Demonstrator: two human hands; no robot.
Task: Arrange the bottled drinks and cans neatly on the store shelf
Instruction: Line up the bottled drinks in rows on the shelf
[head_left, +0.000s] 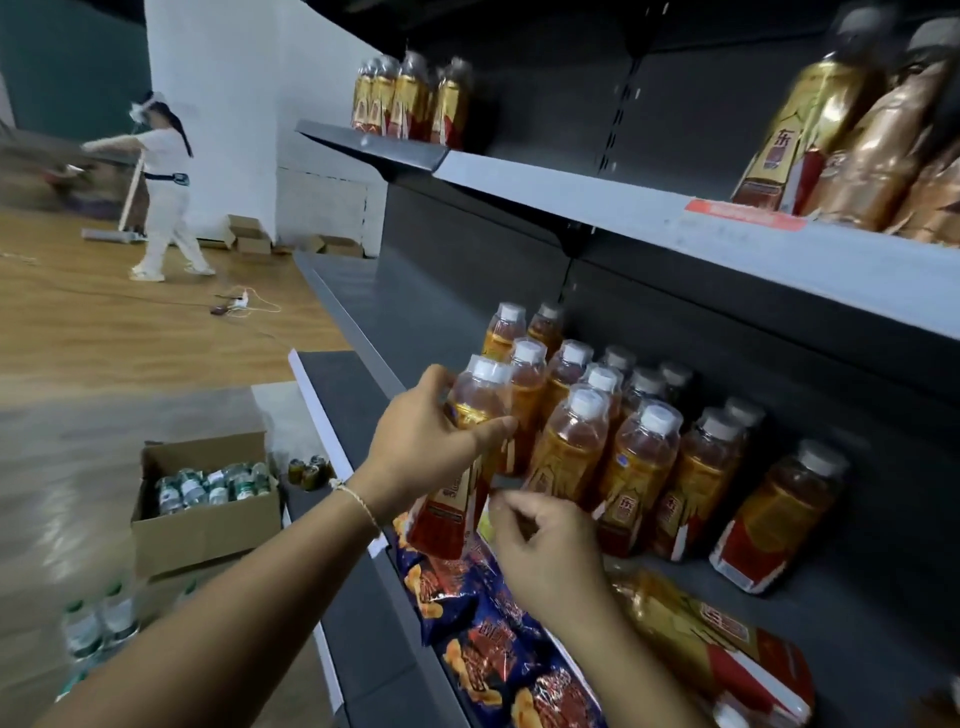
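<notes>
**Shelving partly done, stock left over**

Shelf (691, 613) carries a standing cluster of bottles (613, 415), though one bottle (691, 629) lies flat near the front. Floor box (202, 525) holds more drinks. Left hand (426, 447) has its grip around an upright bottle (462, 467) at the cluster's edge; right hand (545, 556) hangs just below, fingers curled, holding nothing.

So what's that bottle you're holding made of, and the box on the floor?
The bottle looks like clear, shiny plastic: the amber drink shows through above its glossy label, and its cap is white, probably plastic too. The box looks like plain brown cardboard, matte, with its flaps folded open.
</notes>
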